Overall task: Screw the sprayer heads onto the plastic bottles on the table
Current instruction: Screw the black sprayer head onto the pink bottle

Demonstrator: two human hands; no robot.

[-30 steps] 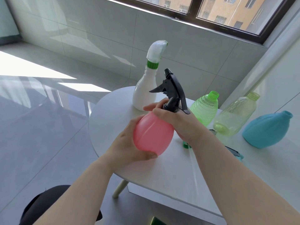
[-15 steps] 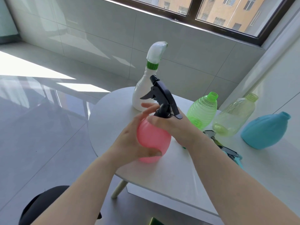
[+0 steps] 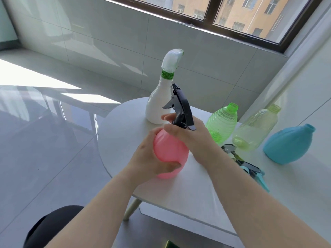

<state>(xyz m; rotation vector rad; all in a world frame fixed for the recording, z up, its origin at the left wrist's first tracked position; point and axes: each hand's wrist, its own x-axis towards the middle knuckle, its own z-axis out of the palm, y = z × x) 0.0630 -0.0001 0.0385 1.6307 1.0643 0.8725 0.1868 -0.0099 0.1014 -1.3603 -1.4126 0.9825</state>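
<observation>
Here the left hand (image 3: pixel 152 158) wraps around the pink bottle (image 3: pixel 170 151), which stands on the tabletop (image 3: pixel 125 133) near its front edge. The right hand (image 3: pixel 189 136) pinches the collar of the black sprayer head (image 3: pixel 180 106) seated on the bottle's neck, apparently mid-twist.

Behind stands a white bottle (image 3: pixel 157 102) already capped. To the right, a green bottle (image 3: pixel 222 122), a pale yellow bottle (image 3: pixel 254 129) and a blue bottle (image 3: pixel 288 144) all have open necks, and loose sprayer heads (image 3: pixel 250 167) lie just in front of them.

The likeliest trouble is cross-threading, if the head sits tilted while turned. Squeezing the soft bottle could deform it and let it spin in the grip. A wide elbow swing might also knock over the light bottles nearby.
</observation>
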